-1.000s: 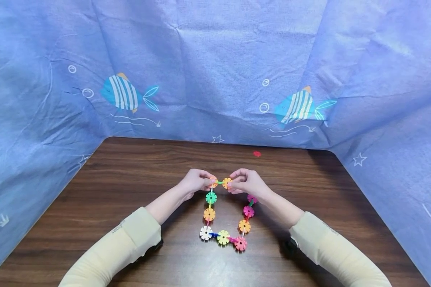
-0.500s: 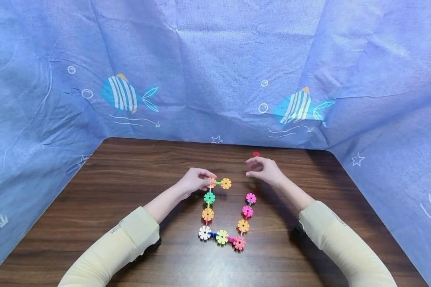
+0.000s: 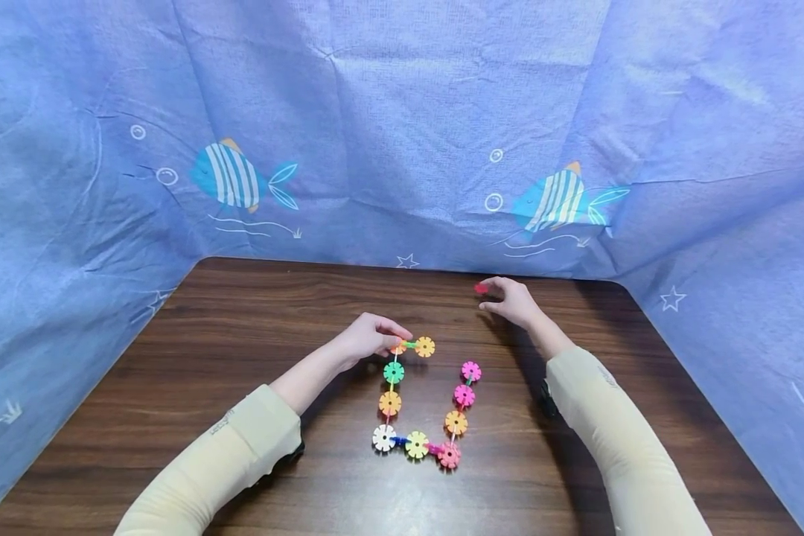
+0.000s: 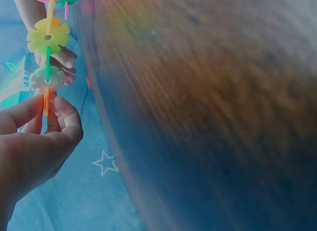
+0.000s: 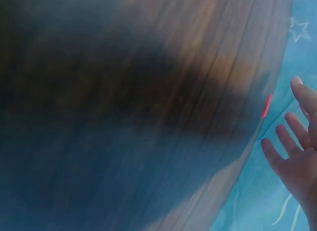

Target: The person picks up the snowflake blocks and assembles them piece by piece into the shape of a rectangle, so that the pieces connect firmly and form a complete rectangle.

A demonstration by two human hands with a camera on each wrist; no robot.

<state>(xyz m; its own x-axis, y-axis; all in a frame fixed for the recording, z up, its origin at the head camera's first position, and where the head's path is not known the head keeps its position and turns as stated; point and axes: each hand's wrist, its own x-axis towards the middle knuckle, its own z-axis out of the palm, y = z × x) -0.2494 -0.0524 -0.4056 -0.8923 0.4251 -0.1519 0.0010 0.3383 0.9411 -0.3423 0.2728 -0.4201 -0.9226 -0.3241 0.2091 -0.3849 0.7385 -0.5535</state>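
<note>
A chain of notched flower-shaped plastic discs (image 3: 390, 403) forms a three-sided shape, with a short arm turned inward at its far left corner. My left hand (image 3: 365, 339) pinches the orange disc (image 4: 46, 106) at that corner between thumb and fingers. An orange-yellow disc (image 3: 425, 347) ends the short arm; a magenta disc (image 3: 471, 371) ends the right side. My right hand (image 3: 514, 301) reaches toward the back with thumb and fingers spread. Its fingertips overlap a single red disc (image 3: 479, 288) in the head view. In the right wrist view, the red disc (image 5: 266, 106) shows beyond the parted fingers.
The wooden table (image 3: 261, 298) lies under everything. A blue fabric curtain (image 3: 402, 97) printed with fish surrounds its back and sides. The red disc lies close to the table's far edge.
My right hand has let go of the orange-yellow end disc and moved back and right to the red disc. My left hand keeps its pinch on the corner disc.
</note>
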